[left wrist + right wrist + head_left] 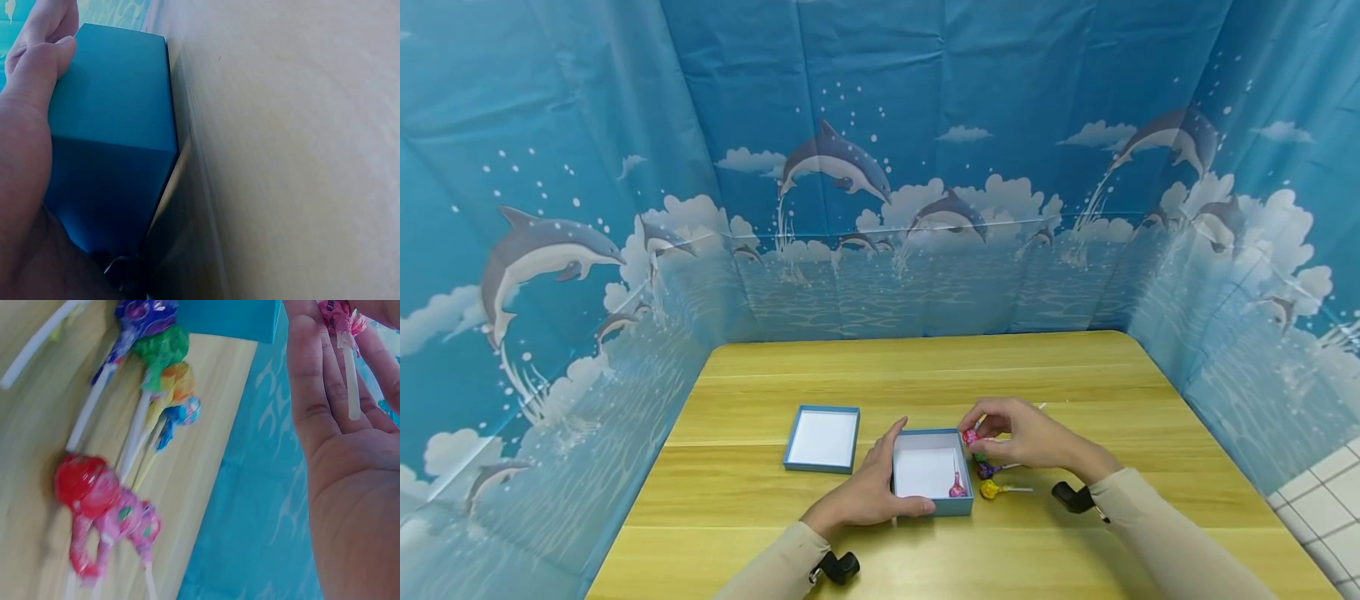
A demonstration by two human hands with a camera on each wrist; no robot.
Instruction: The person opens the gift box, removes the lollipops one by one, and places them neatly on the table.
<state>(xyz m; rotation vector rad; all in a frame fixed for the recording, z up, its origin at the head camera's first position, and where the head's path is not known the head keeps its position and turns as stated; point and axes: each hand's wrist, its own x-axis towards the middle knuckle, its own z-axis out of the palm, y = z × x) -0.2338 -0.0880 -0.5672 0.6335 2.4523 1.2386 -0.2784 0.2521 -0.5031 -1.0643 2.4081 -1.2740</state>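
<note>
A square blue box (917,507) with a white inside stands uncovered on the table. One pink lollipop (957,487) lies in its front right corner. My left hand (868,492) rests against the box, thumb along the front wall and fairly straight fingers along the left side. Over the box's right edge, my right hand (1022,433) pinches a pink-wrapped lollipop (344,317) by its head, and the white stick points back toward the palm. Beneath and beside that hand lie more lollipops: a purple one (145,317), a green one (164,350), a red one (86,481) and a yellow one (990,489).
A shallow blue-rimmed lid (822,438), white inside, lies on the table left of the box. An orange-yellow lollipop (178,381) and a blue one (185,412) are among the others. A dolphin-print curtain (880,275) hangs around the wooden table (760,542).
</note>
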